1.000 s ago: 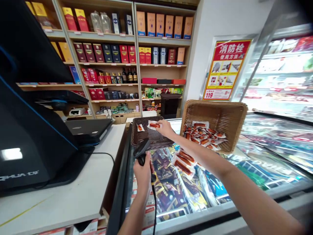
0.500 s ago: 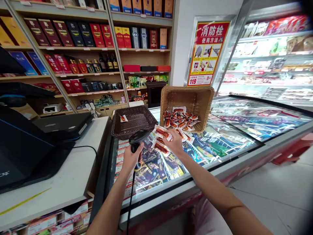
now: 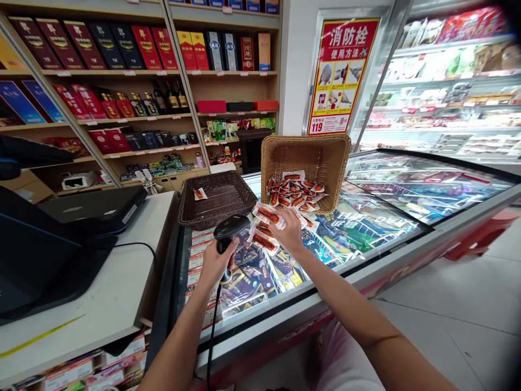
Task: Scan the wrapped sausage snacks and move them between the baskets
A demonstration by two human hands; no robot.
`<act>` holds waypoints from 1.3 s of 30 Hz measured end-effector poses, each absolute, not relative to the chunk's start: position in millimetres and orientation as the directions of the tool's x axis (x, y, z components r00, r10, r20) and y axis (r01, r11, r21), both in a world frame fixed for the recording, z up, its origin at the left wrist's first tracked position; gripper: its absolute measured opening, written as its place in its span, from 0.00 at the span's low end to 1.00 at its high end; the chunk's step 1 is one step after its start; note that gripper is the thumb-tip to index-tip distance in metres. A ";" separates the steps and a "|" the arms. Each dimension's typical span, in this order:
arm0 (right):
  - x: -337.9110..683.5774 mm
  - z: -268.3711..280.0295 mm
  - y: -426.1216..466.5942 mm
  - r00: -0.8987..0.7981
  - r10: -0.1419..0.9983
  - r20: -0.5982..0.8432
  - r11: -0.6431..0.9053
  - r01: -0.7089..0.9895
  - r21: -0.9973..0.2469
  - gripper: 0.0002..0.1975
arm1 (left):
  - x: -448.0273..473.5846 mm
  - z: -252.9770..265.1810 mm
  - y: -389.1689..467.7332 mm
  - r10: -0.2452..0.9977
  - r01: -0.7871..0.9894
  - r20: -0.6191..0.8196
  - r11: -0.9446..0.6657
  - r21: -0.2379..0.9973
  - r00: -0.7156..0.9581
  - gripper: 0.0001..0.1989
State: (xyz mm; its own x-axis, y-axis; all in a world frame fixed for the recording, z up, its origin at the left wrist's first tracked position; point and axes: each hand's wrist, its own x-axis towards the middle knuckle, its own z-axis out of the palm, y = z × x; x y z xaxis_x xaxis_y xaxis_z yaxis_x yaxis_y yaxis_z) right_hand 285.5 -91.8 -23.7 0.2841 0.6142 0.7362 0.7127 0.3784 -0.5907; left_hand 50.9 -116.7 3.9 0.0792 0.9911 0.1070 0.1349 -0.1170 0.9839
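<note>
My left hand (image 3: 217, 260) is wrapped round the handle of a black corded barcode scanner (image 3: 232, 225), its head pointing right. Just right of it, my right hand (image 3: 288, 231) pinches a vacuum-packed sausage (image 3: 267, 214) in clear, white-edged wrapping. Below that pack, more sausage packs (image 3: 262, 240) lie on the freezer's glass lid. Behind my right hand a tan wicker basket (image 3: 342, 174), tipped toward me, holds a heap of the same packs. A dark brown wicker basket (image 3: 240, 190) stands left of it with a single small pack (image 3: 199, 194) inside.
The glass-topped chest freezer (image 3: 386, 233) stretches away to the right. At left is a white counter (image 3: 118, 282) with a black checkout machine (image 3: 36, 255). The scanner's cable (image 3: 211, 331) hangs down in front. Shelves of boxes (image 3: 101, 46) stand behind; a red stool (image 3: 480, 236) is at right.
The view has shifted slightly, so the surroundings sit a little further left and up. Both hands keep their holds on the scanner and the sausage pack.
</note>
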 end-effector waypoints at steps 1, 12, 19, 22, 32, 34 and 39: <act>285.7 -23.7 -91.7 0.287 0.616 0.733 0.369 0.717 -0.591 0.10 | 50.8 3.8 -116.8 0.991 0.141 0.106 -0.117 0.983 0.085 0.27; 289.2 -30.4 -86.1 0.310 0.647 0.696 0.311 0.726 -0.613 0.10 | 52.8 10.2 -120.4 0.994 0.082 0.084 -0.090 0.993 0.071 0.27; 283.0 -54.9 -84.9 0.201 0.695 0.690 0.251 0.832 -0.495 0.09 | 43.9 14.3 -110.6 0.968 -0.149 0.093 -0.130 0.980 -0.233 0.27; 275.7 -50.6 -85.0 0.152 0.643 0.750 0.243 0.889 -0.389 0.09 | 37.4 20.9 -111.2 0.922 -0.247 0.070 -0.174 0.953 -0.382 0.27; 161.2 30.4 48.9 -0.140 0.882 0.450 0.329 0.867 -0.373 0.12 | 32.8 21.2 -113.8 0.869 -0.373 -0.039 -0.170 0.912 -0.492 0.27; 127.3 36.9 88.1 -0.129 0.943 0.306 0.245 0.893 -0.377 0.14 | 33.8 18.4 -114.1 0.863 -0.375 -0.041 -0.175 0.910 -0.504 0.27; 63.3 32.2 157.3 -0.085 0.986 0.144 0.128 0.936 -0.328 0.21 | 37.9 0.4 -112.7 0.848 -0.400 -0.104 -0.133 0.907 -0.519 0.29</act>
